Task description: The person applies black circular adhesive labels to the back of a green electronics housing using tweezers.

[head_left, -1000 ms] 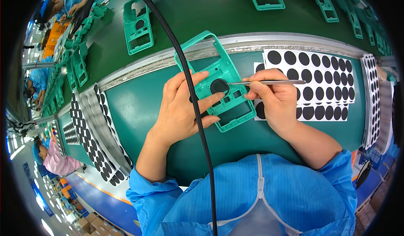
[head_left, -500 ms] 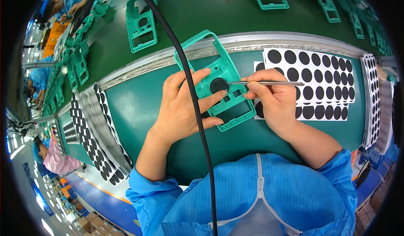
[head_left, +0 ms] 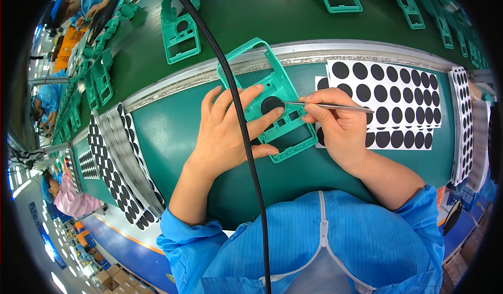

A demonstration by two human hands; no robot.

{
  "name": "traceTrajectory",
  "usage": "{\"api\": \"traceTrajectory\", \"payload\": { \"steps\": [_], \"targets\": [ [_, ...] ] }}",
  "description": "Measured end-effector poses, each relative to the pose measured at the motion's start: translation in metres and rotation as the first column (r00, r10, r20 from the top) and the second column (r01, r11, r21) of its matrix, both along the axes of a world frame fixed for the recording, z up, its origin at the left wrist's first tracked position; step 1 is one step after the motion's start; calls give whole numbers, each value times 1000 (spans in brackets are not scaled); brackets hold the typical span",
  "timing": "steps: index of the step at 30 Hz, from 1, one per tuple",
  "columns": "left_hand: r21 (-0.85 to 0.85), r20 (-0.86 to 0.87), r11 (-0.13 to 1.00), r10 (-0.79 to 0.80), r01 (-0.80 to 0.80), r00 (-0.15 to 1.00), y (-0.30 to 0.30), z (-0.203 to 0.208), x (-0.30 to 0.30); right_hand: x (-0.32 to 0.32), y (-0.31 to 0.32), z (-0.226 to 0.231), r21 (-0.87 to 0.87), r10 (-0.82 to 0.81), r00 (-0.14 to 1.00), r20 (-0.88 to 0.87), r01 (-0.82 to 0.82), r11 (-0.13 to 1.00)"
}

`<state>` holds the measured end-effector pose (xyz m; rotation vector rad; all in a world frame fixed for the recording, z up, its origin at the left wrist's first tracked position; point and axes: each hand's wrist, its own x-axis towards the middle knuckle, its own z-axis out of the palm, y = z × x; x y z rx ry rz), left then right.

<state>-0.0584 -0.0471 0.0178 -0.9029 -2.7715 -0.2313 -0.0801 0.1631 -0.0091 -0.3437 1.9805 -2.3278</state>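
A green plastic housing (head_left: 285, 87) with a large open frame and several cutouts lies tilted in front of me. A black mesh disc (head_left: 272, 104) sits over its round opening. My left hand (head_left: 222, 129) holds the housing along its left side, its index fingertip on the disc's lower right edge and its thumb by the lower cutout. Metal tweezers (head_left: 327, 106) are pinched in my right hand (head_left: 338, 129), their tip at the right edge of the disc. The black cable crossing my left hand hides part of it.
White sheets of black round stickers (head_left: 385, 92) lie right of the housing, with more sheet stacks (head_left: 118, 163) at left and far right (head_left: 461, 126). Beyond a metal rail (head_left: 314, 50), a green belt carries similar housings (head_left: 181, 32). A black cable (head_left: 230, 79) hangs across. Co-workers sit at left.
The tweezers' rear end has dipped as my right hand shifted slightly down and left. The housings on the belt have slid a little right. My left hand is nearly still.
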Motion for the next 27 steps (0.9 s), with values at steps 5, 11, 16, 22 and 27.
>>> {"api": "traceTrajectory", "payload": {
  "steps": [5, 11, 16, 22, 27],
  "targets": [
    [-47, 1, 999, 18, -17, 1000, 2, 3, 2, 0, -1, 0, 35, -12, 999, -31, 13, 999],
    [-86, 18, 996, 40, -38, 999, 6, 10, 3, -2, 3, 6, 212, 24, 983, -185, 16, 977],
    [-86, 50, 995, 62, -58, 997, 8, 15, 4, -5, 3, 3, 303, 116, 810, -575, 80, 950],
    [-113, 62, 991, 83, -75, 995, 10, 19, 5, -4, 5, 6, 335, 141, 771, -620, 98, 937],
    [-71, 39, 995, 69, -66, 997, 9, 16, 6, -6, 7, 6, 293, 123, 766, -631, 89, 952]
  ]
}}
